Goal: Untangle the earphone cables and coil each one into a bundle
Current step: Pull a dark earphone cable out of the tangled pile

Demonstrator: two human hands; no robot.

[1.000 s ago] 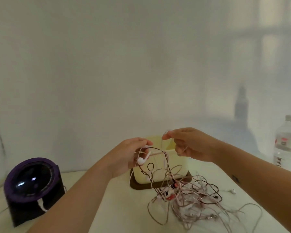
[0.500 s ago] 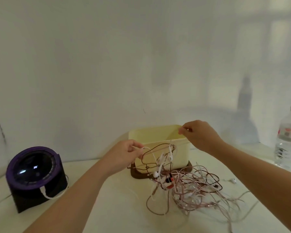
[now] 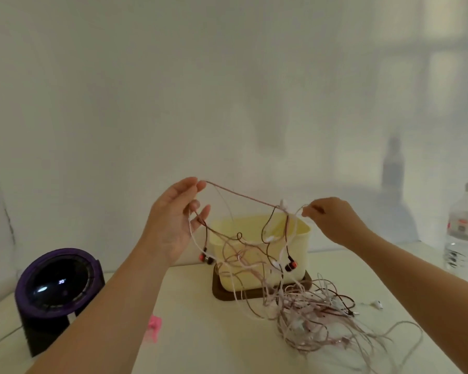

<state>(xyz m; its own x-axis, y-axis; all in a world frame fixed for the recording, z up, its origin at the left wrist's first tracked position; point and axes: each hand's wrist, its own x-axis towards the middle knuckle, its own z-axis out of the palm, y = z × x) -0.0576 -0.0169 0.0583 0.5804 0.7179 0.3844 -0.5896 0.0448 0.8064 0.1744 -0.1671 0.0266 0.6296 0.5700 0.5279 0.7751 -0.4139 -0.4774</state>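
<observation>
While a pink cable [image 3: 241, 194] is pinched taut above the cream tub [image 3: 303, 247] by fingers [image 3: 192, 182] of the left hand [image 3: 170, 225] and right hand [image 3: 333, 222], loops are best eased gently from the tangle [image 3: 308, 309] beside that tub.

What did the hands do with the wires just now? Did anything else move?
The left hand rose and the right hand moved away from it. They now pinch a pinkish cable stretched tight between them. Two red earbuds came up and dangle in front of the cream box. Most of the tangle stayed on the table. The purple gadget and the bottle stayed put.
</observation>
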